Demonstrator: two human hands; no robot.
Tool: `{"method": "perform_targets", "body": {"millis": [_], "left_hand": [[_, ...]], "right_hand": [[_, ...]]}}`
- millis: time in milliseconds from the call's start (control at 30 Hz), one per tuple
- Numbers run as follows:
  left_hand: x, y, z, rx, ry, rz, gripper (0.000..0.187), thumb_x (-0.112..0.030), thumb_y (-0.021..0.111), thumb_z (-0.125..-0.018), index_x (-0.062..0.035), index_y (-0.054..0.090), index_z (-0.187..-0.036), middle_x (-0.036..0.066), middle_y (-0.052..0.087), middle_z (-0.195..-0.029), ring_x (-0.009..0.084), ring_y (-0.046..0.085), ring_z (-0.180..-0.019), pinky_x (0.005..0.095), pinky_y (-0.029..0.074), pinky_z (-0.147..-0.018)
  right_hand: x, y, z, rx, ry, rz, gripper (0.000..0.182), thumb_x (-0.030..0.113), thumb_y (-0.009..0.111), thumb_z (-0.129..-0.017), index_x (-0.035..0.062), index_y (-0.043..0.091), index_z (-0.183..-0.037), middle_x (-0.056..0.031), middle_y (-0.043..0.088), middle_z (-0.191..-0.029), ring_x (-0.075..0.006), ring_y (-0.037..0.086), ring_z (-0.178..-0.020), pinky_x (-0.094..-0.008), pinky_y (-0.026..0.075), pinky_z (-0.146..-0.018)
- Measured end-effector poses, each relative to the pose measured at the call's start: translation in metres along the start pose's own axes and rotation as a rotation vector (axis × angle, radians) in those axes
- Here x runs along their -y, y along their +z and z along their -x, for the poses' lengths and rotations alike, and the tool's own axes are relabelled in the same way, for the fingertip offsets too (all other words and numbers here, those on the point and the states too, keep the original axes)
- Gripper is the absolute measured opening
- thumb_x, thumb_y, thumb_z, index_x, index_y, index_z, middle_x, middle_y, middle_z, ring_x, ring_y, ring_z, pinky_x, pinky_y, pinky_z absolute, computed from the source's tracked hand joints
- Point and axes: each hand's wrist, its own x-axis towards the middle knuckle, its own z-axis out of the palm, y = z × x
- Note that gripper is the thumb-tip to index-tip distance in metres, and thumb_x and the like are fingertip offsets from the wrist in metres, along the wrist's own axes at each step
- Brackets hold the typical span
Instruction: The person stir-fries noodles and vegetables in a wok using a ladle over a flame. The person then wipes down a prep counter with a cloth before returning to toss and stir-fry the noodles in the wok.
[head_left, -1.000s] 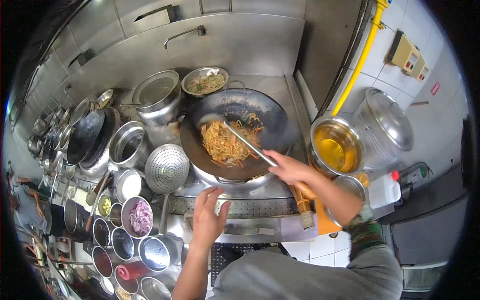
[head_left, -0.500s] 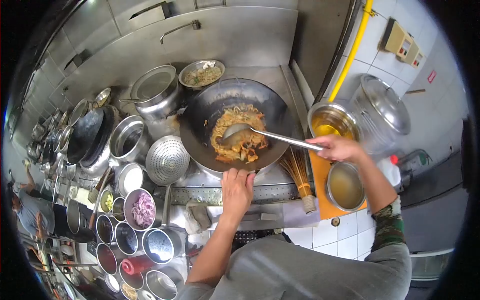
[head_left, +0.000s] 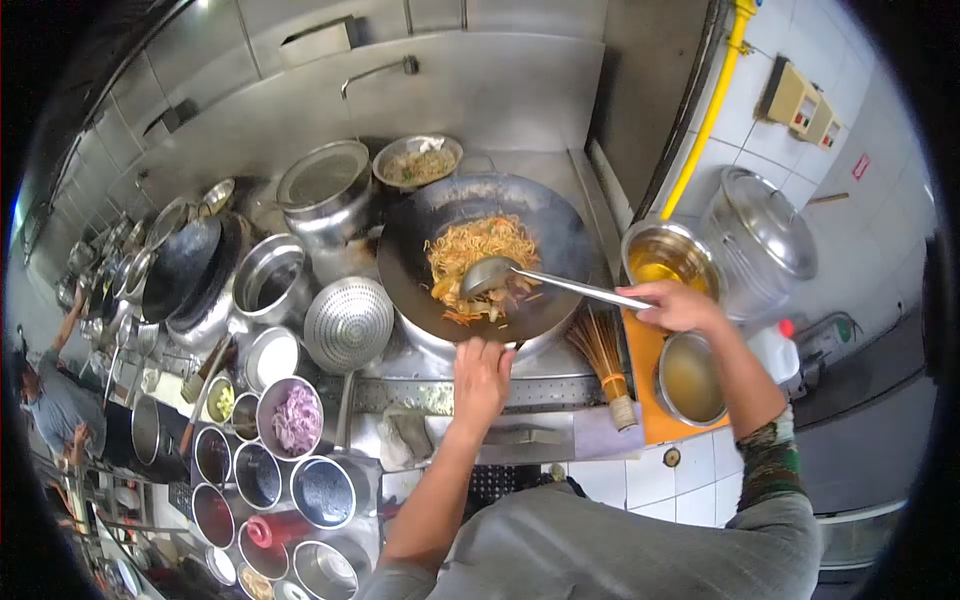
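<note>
A dark wok (head_left: pixel 562 235) sits on the stove in front of me, with stir-fried noodles (head_left: pixel 492 240) and bits of vegetable in it. My left hand (head_left: pixel 482 380) is closed at the wok's near edge, gripping it there; the exact grip is partly hidden under the fingers. Wrapped round the end of a long metal handle, my right hand (head_left: pixel 680 303) holds a ladle (head_left: pixel 490 275). The ladle's bowl rests among the noodles, tilted, with its rounded back facing up.
Left of the wok lies a perforated strainer (head_left: pixel 348 325), near a bowl of sliced onion (head_left: pixel 297 418) and several metal pots. To the right are a bamboo brush (head_left: pixel 608 375), an oil bowl (head_left: pixel 675 250) and a bowl of cloudy liquid (head_left: pixel 692 380). Another person (head_left: pixel 62 400) stands far left.
The noodles have shifted and gathered toward the far side of the wok. The ladle's bowl has moved slightly nearer to me. The whole view has shifted a little.
</note>
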Motion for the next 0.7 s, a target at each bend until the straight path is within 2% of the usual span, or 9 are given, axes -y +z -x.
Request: {"method": "perform_targets", "body": {"millis": [100,167,233,300,400,467,567,633,700], "left_hand": [[0.011,0.007,0.051,0.048,0.018,0.018,0.010,-0.009,0.072,-0.083,-0.0038,0.065,-0.089,0.016,0.057,-0.088,0.0369,0.054,-0.087,0.0464,0.044,-0.076],[-0.007,-0.014,0.080,0.112,-0.004,0.041,0.009,-0.009,0.071,-0.083,-0.0039,0.064,-0.087,0.016,0.057,-0.089,0.0368,0.054,-0.087,0.0471,0.044,-0.076],[-0.026,-0.037,0.060,0.065,0.043,0.065,0.011,-0.010,0.071,-0.084,-0.0038,0.063,-0.089,0.016,0.058,-0.091,0.0366,0.054,-0.088,0.0470,0.044,-0.078],[-0.038,-0.049,0.014,0.015,0.032,0.034,0.012,-0.010,0.071,-0.085,-0.0038,0.063,-0.091,0.015,0.058,-0.091,0.0366,0.054,-0.089,0.0465,0.044,-0.078],[-0.019,-0.022,-0.015,0.003,0.008,0.032,0.012,-0.010,0.070,-0.085,-0.0041,0.063,-0.093,0.015,0.057,-0.091,0.0362,0.054,-0.089,0.0461,0.043,-0.079],[0.007,0.003,0.002,0.018,0.007,0.016,0.012,-0.010,0.070,-0.085,-0.0041,0.063,-0.093,0.015,0.056,-0.091,0.0360,0.053,-0.088,0.0460,0.043,-0.079],[0.011,0.006,0.048,0.061,0.004,0.017,0.011,-0.010,0.070,-0.085,-0.0042,0.063,-0.092,0.015,0.056,-0.091,0.0362,0.053,-0.087,0.0461,0.043,-0.080],[0.002,-0.016,0.074,0.102,-0.004,0.042,0.011,-0.009,0.070,-0.084,-0.0046,0.063,-0.092,0.015,0.057,-0.091,0.0372,0.052,-0.087,0.0464,0.042,-0.080],[-0.005,-0.031,0.041,0.074,0.007,0.025,0.012,-0.009,0.071,-0.084,-0.0047,0.063,-0.092,0.015,0.057,-0.091,0.0376,0.052,-0.088,0.0463,0.042,-0.080]], "right_hand": [[0.040,0.015,-0.002,-0.138,0.216,0.188,0.051,0.013,0.065,-0.091,0.0211,0.055,-0.141,-0.0140,0.068,-0.120,-0.0299,0.066,-0.107,-0.0375,0.050,-0.094],[0.018,0.013,0.014,-0.170,0.197,0.203,0.051,0.011,0.065,-0.091,0.0215,0.056,-0.140,-0.0130,0.068,-0.121,-0.0310,0.066,-0.108,-0.0380,0.050,-0.095],[0.000,0.000,0.032,-0.181,-0.119,0.058,0.052,0.010,0.066,-0.090,0.0228,0.056,-0.140,-0.0125,0.071,-0.115,-0.0276,0.069,-0.101,-0.0375,0.052,-0.090],[0.008,-0.020,0.033,0.115,0.302,-0.290,0.054,0.010,0.067,-0.090,0.0227,0.055,-0.142,-0.0100,0.071,-0.115,-0.0215,0.066,-0.106,-0.0339,0.049,-0.095],[0.011,-0.025,0.011,0.203,0.276,-0.146,0.052,0.013,0.066,-0.091,0.0225,0.055,-0.141,-0.0097,0.072,-0.111,-0.0238,0.067,-0.101,-0.0358,0.050,-0.092],[-0.013,0.004,-0.011,-0.086,-0.066,0.106,0.052,0.014,0.066,-0.091,0.0238,0.055,-0.141,-0.0121,0.071,-0.104,-0.0253,0.067,-0.097,-0.0383,0.052,-0.087],[0.032,0.014,-0.007,-0.170,0.188,0.251,0.052,0.016,0.066,-0.091,0.0243,0.055,-0.141,-0.0144,0.070,-0.108,-0.0274,0.067,-0.098,-0.0393,0.052,-0.087],[0.030,0.014,0.010,-0.207,0.214,0.307,0.055,0.010,0.066,-0.089,0.0256,0.055,-0.141,-0.0165,0.069,-0.112,-0.0257,0.068,-0.096,-0.0363,0.052,-0.087],[-0.005,0.014,0.035,-0.225,0.094,-0.048,0.057,0.004,0.066,-0.089,0.0239,0.055,-0.141,-0.0134,0.070,-0.116,-0.0195,0.067,-0.095,-0.0322,0.051,-0.087]]}}
